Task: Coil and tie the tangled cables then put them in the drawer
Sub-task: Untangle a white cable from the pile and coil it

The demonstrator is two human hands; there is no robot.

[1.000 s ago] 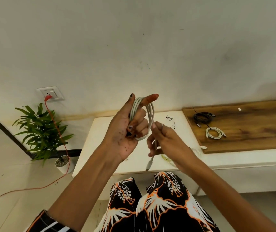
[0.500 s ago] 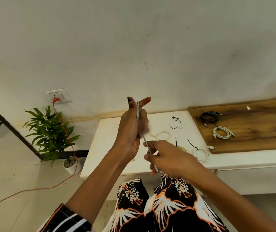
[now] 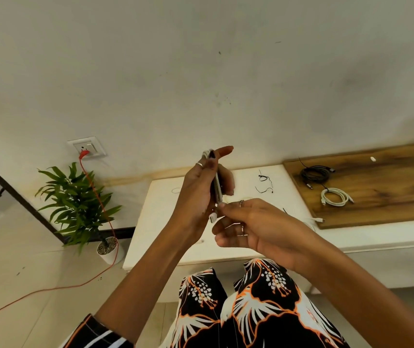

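White table (image 3: 165,237) with wooden board (image 3: 389,197), thin black ties (image 3: 263,183); two coiled cables (image 3: 334,197) on board.

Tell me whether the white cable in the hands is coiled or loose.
Coiled: the white cable sits as a tight bundle of loops gripped in the left hand, while the right hand pinches its tail end.

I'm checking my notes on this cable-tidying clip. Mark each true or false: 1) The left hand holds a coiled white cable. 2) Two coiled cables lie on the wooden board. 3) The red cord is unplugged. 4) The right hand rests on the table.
1) True: the left hand grips the white cable.
2) True: a black coil and a white coil lie on the wooden board.
3) False: the red cord is plugged into the wall socket.
4) False: the right hand is raised, at the cable's end.
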